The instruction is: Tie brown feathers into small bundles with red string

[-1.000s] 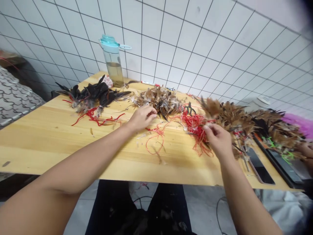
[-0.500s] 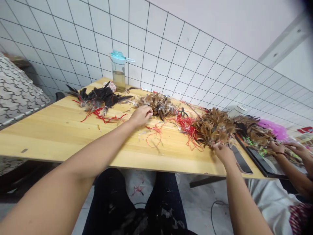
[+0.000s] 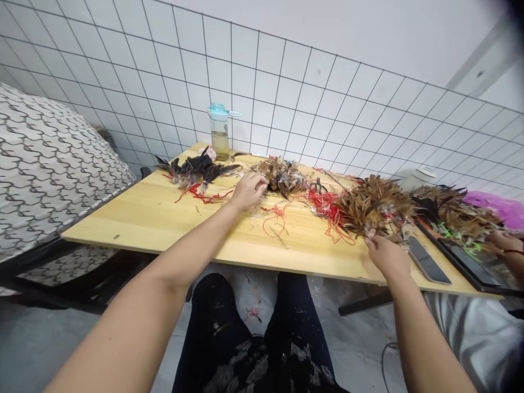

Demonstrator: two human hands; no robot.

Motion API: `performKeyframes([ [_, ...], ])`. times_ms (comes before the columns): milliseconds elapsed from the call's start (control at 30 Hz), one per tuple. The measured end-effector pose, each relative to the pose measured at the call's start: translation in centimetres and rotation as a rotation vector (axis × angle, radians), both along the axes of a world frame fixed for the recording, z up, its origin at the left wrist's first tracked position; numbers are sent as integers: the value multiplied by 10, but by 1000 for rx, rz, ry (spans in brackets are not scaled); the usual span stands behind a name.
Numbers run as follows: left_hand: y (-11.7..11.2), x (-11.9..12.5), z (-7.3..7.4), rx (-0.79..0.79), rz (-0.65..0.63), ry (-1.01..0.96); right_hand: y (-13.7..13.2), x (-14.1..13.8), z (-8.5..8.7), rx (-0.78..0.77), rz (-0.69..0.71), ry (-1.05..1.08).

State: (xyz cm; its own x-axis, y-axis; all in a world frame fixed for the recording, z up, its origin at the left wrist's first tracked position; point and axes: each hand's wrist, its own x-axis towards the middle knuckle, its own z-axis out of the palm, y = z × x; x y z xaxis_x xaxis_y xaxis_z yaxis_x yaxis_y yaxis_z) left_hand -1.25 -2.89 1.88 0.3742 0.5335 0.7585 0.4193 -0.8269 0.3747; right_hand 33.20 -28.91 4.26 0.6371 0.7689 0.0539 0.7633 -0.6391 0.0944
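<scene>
My left hand [image 3: 249,190] rests at the near left edge of a loose pile of light brown feathers [image 3: 282,173]. Its fingers are curled together; anything between them is too small to make out. On the right, my right hand [image 3: 388,256] pinches at the near edge of a thick bunch of brown feathers [image 3: 374,202], its fingertips on the pale quill ends. Tangled red string [image 3: 327,206] lies against that bunch, and thin loops of it trail between my hands. Black feathers [image 3: 200,166] tied with red string lie on the left.
A water bottle [image 3: 220,134] stands at the back of the wooden table [image 3: 135,213]. Right of my right hand lie a phone [image 3: 429,261] and a dark flat tray [image 3: 470,270]. Beyond are more feathers [image 3: 458,213], a pink bag [image 3: 497,206] and a co-worker's hand [image 3: 507,243].
The camera has turned, so the table sits more level and further right in view. Both my hands stay beside the same feather piles, with little visible movement.
</scene>
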Motion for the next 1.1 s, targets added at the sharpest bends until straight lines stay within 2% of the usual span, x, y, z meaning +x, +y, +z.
performKeyframes([
  [133, -42, -14, 3, -19, -110, 88, 15, -35, 0, 76, 270, -34],
  [267, -83, -24, -12, -102, -296, 286, 34, -78, -7, 126, 518, -11],
  [400, -105, -24, -30, -218, -243, 432, 51, -117, -11, 128, 676, 24],
  [567, -106, -16, -35, -226, -157, 456, 67, -152, -11, 127, 813, 30],
  [733, -108, -15, -30, -222, -136, 507, 79, -166, -10, 153, 893, 34],
  [967, -93, -22, -7, -417, -122, 163, 106, -169, -12, 175, 1011, 66],
  [1033, -85, -24, -8, -442, -148, 113, 116, -171, -13, 186, 1050, 53],
  [1100, -80, -24, -14, -459, -133, 151, 126, -173, -15, 205, 1077, 38],
])
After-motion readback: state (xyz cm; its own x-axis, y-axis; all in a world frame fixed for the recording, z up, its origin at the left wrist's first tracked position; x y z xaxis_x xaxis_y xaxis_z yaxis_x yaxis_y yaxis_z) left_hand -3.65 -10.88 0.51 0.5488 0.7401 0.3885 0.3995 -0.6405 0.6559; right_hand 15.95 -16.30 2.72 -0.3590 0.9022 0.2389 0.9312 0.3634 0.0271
